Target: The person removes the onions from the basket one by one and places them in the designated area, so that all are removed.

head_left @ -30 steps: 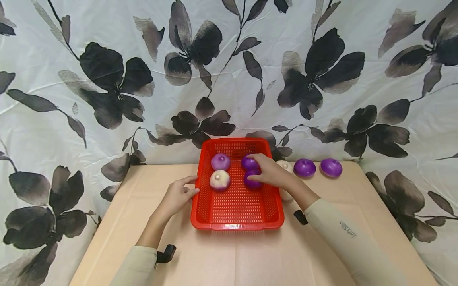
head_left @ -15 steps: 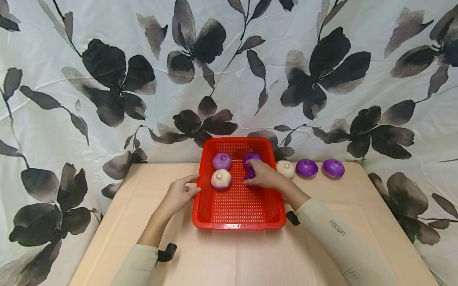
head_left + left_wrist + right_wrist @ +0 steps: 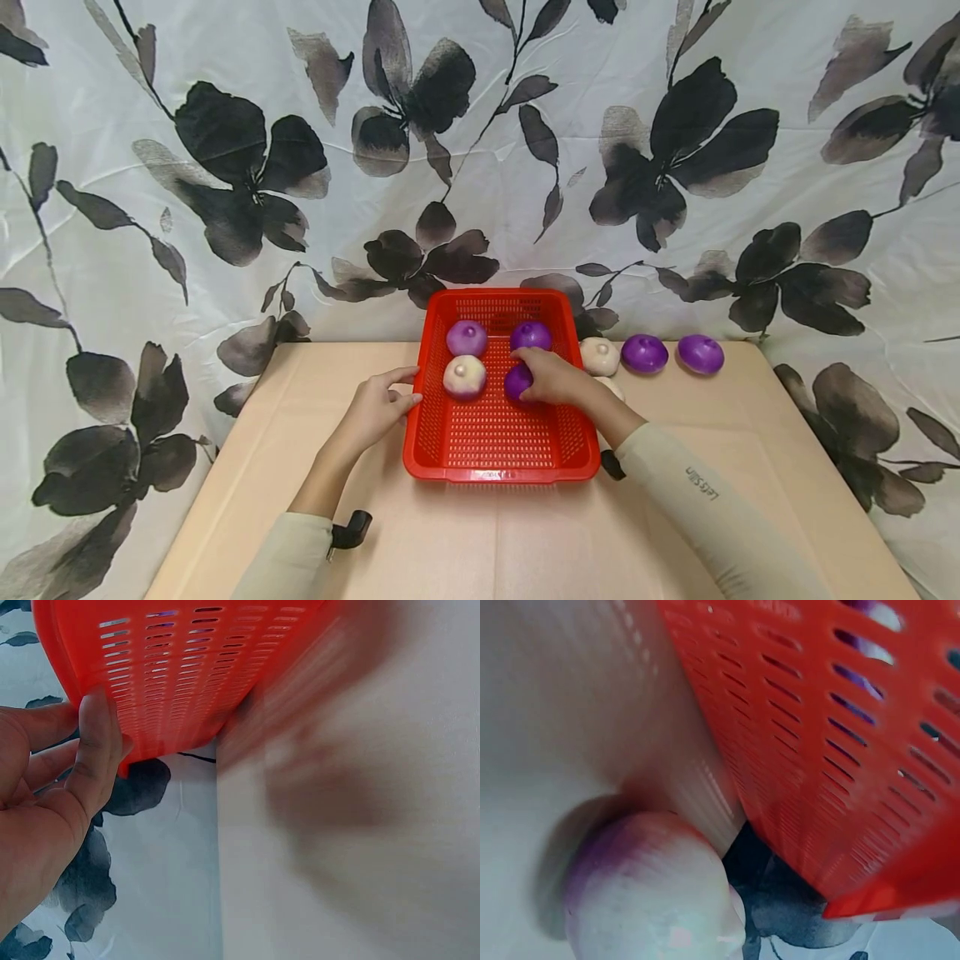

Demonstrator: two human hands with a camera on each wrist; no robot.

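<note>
here's the right hand [image 3: 549, 381], inside the red basket [image 3: 498, 450], its fingers and thumb curved about the near-right purple bulb [image 3: 517, 382], covering that bulb's right side. over on the other side, the left hand [image 3: 375, 408] has thumb and fingers pinching the basket's left rim, so the two hands are well apart, with the basket between them.

the held bulb sits left of the right hand's palm and right of the left hand, well clear of it. which way its tip points, i can't tell under those fingers; it looks round, so no long axis to call.

just beyond it, the far-right purple bulb [image 3: 531, 335] points its nub up. across the basket, the pale purple bulb [image 3: 467, 339] and the cream-and-purple bulb [image 3: 465, 380] show their nubs up too.

the basket's long axis runs from the far edge of the tabletop [image 3: 465, 542] towards the near edge. right of it, along that far edge: a cream bulb [image 3: 600, 357], a dark purple bulb [image 3: 645, 354] and the corner bulb [image 3: 701, 354], purple, near the far right corner.
</note>
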